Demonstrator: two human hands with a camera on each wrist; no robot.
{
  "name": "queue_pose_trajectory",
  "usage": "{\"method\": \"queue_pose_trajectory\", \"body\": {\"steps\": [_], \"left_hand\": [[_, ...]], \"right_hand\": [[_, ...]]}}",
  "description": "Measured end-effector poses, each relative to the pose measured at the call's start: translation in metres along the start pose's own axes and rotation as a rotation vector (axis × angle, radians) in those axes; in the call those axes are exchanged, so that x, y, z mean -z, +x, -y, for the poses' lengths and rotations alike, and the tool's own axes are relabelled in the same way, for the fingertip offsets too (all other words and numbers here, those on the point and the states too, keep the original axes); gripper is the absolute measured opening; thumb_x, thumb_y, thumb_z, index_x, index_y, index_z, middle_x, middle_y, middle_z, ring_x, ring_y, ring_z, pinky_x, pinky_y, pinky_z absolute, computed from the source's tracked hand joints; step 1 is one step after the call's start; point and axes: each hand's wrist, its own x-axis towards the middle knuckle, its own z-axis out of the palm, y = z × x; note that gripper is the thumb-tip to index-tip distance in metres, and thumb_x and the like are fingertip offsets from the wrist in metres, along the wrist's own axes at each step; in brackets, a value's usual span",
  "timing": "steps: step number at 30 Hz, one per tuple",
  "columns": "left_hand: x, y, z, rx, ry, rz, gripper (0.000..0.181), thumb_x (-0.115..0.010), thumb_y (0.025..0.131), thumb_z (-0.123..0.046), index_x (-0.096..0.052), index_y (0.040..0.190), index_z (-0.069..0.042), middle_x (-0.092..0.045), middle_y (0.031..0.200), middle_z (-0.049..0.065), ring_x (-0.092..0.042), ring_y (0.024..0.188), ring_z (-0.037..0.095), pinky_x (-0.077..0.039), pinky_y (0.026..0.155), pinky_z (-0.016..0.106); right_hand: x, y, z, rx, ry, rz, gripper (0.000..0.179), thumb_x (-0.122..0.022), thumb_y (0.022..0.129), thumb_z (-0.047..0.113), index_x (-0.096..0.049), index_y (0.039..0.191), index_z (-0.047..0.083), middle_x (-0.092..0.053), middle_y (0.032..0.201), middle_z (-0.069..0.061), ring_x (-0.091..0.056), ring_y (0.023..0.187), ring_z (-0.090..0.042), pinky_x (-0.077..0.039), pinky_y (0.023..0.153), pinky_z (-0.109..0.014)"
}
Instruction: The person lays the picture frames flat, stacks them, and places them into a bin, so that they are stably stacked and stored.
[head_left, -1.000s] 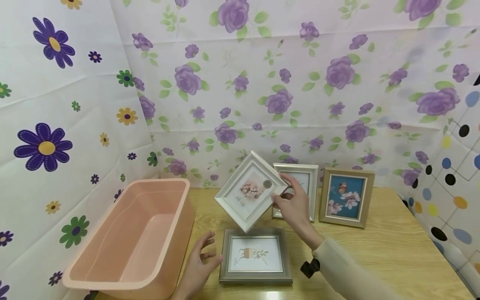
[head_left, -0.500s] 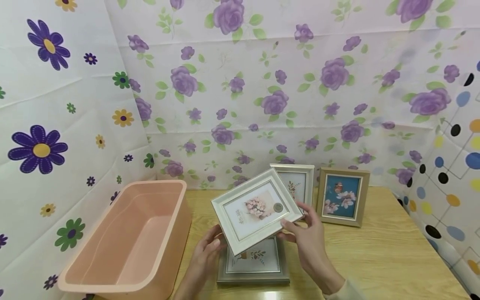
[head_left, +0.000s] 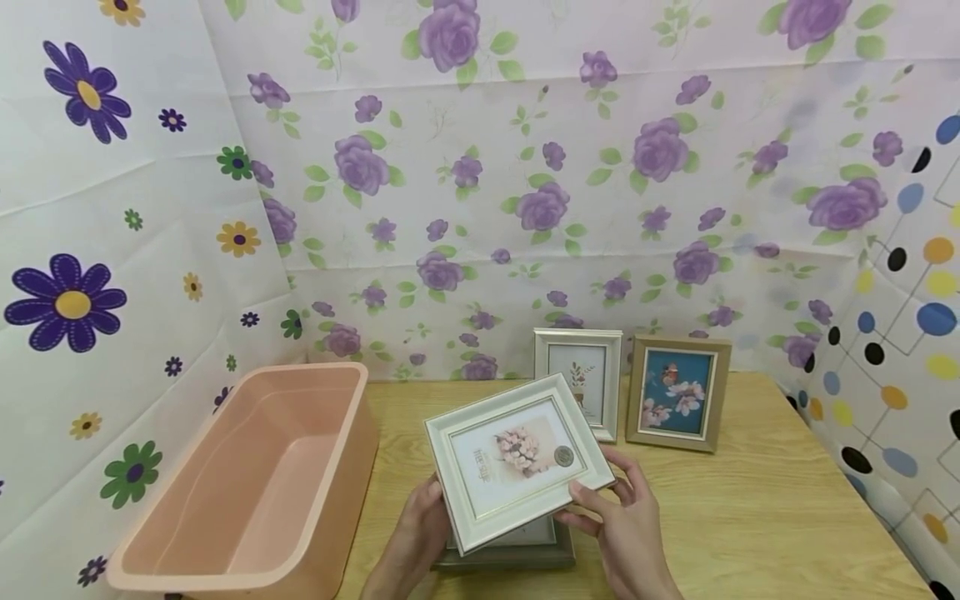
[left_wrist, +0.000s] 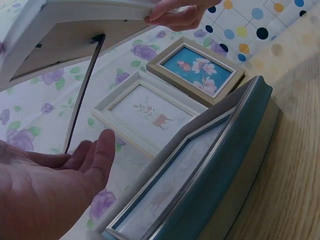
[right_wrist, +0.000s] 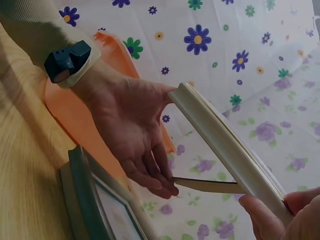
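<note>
Lower and closer to the person than half a second ago, the white photo frame [head_left: 513, 471] now hides most of the grey frame [head_left: 532, 557] lying at its six o'clock. It hangs in mid-air, tilted. Pinching its three o'clock corner, the right hand [head_left: 626, 521] has its thumb on the front border; the left hand [head_left: 420, 525] is spread wider, thumb at the eight o'clock edge, fingertips seemingly touching the free end of the back leg [right_wrist: 212, 186]. To do this well, keep the right thumb on the border, ease the leg along its hinge without twisting, and hold the lowest corner off the grey frame. At nine o'clock sits the pink tub [head_left: 345, 492], its inner walls and floor showing. The held frame contains a pink flower print [head_left: 519, 448], the standing white frame [head_left: 592, 387] at one o'clock a plant print [head_left: 577, 379], and the brown frame [head_left: 677, 396] at two o'clock a bird [head_left: 670, 374] among blossom
</note>
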Motion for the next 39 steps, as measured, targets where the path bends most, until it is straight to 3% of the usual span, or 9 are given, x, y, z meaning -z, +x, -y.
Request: {"method": "queue_pose_trajectory", "body": {"steps": [4,6,11,19,22,28,32,36,39], "left_hand": [[-0.002,0.000,0.001,0.005,0.016,-0.059,0.085,-0.046,0.109,-0.039,-0.016,0.167,0.015,-0.064,0.147,-0.010,-0.056,0.142,0.002,-0.043,0.118,0.019],[-0.002,-0.001,0.001,-0.010,0.019,-0.085,0.086,-0.048,0.109,-0.033,-0.010,0.166,0.019,-0.062,0.146,-0.007,-0.058,0.140,0.004,-0.045,0.117,0.019],[-0.003,-0.003,0.001,-0.055,0.015,-0.158,0.082,-0.055,0.107,-0.017,-0.010,0.164,0.022,-0.062,0.141,-0.001,-0.062,0.133,0.008,-0.053,0.112,0.023],[-0.006,-0.013,0.000,-0.083,0.114,-0.279,0.070,-0.061,0.103,-0.004,-0.030,0.161,0.020,-0.066,0.140,0.004,-0.066,0.128,0.012,-0.057,0.105,0.023],[-0.008,-0.016,-0.002,-0.103,0.156,-0.274,0.072,-0.064,0.099,-0.002,-0.033,0.160,0.020,-0.064,0.140,0.009,-0.064,0.127,0.013,-0.058,0.103,0.021],[-0.013,-0.024,-0.007,-0.105,0.233,-0.234,0.090,-0.074,0.094,-0.006,-0.024,0.165,0.017,-0.056,0.143,0.019,-0.061,0.122,0.013,-0.058,0.098,0.022],[-0.017,-0.031,-0.006,-0.081,0.382,-0.264,0.106,-0.085,0.086,-0.010,-0.022,0.170,0.006,-0.045,0.153,0.028,-0.057,0.118,0.014,-0.055,0.099,0.025],[-0.020,-0.039,0.000,-0.080,0.706,-0.265,0.132,-0.098,0.072,-0.018,-0.015,0.174,-0.004,-0.035,0.161,0.028,-0.046,0.127,0.012,-0.052,0.101,0.028],[-0.018,-0.040,0.008,-0.133,0.969,-0.263,0.147,-0.104,0.065,-0.031,-0.009,0.175,-0.004,-0.032,0.163,0.031,-0.040,0.133,0.017,-0.053,0.100,0.029]], "right_hand": [[0.004,-0.002,-0.007,-0.023,0.008,-0.028,0.068,-0.075,0.096,-0.008,-0.044,0.153,0.014,-0.058,0.127,-0.010,-0.078,0.096,-0.024,-0.069,0.082,-0.042],[0.006,-0.003,-0.010,-0.031,0.013,-0.040,0.069,-0.075,0.095,-0.008,-0.044,0.153,0.015,-0.058,0.126,-0.009,-0.078,0.095,-0.024,-0.069,0.082,-0.043],[0.008,-0.002,-0.016,-0.029,0.006,-0.052,0.073,-0.076,0.094,-0.008,-0.042,0.156,0.013,-0.058,0.124,-0.009,-0.079,0.094,-0.024,-0.069,0.082,-0.043],[0.012,0.002,-0.028,-0.030,-0.030,-0.070,0.076,-0.077,0.092,-0.010,-0.042,0.156,0.010,-0.057,0.123,-0.010,-0.078,0.089,-0.023,-0.069,0.080,-0.041],[0.013,0.004,-0.032,-0.032,-0.039,-0.082,0.076,-0.077,0.092,-0.011,-0.041,0.157,0.008,-0.058,0.121,-0.009,-0.078,0.087,-0.022,-0.069,0.079,-0.040],[0.014,0.005,-0.037,-0.044,-0.032,-0.095,0.078,-0.076,0.092,-0.012,-0.040,0.158,0.007,-0.059,0.118,-0.007,-0.078,0.083,-0.020,-0.069,0.076,-0.038],[0.012,0.003,-0.039,-0.041,-0.024,-0.090,0.077,-0.076,0.091,-0.013,-0.041,0.158,0.006,-0.060,0.117,-0.007,-0.077,0.083,-0.020,-0.069,0.076,-0.037],[0.012,0.003,-0.042,-0.039,-0.025,-0.081,0.078,-0.077,0.091,-0.013,-0.042,0.157,0.006,-0.061,0.116,-0.008,-0.076,0.084,-0.021,-0.069,0.077,-0.038],[0.012,0.002,-0.044,-0.048,-0.028,-0.068,0.077,-0.077,0.091,-0.013,-0.041,0.156,0.006,-0.061,0.116,-0.009,-0.078,0.086,-0.022,-0.069,0.078,-0.039]]}}
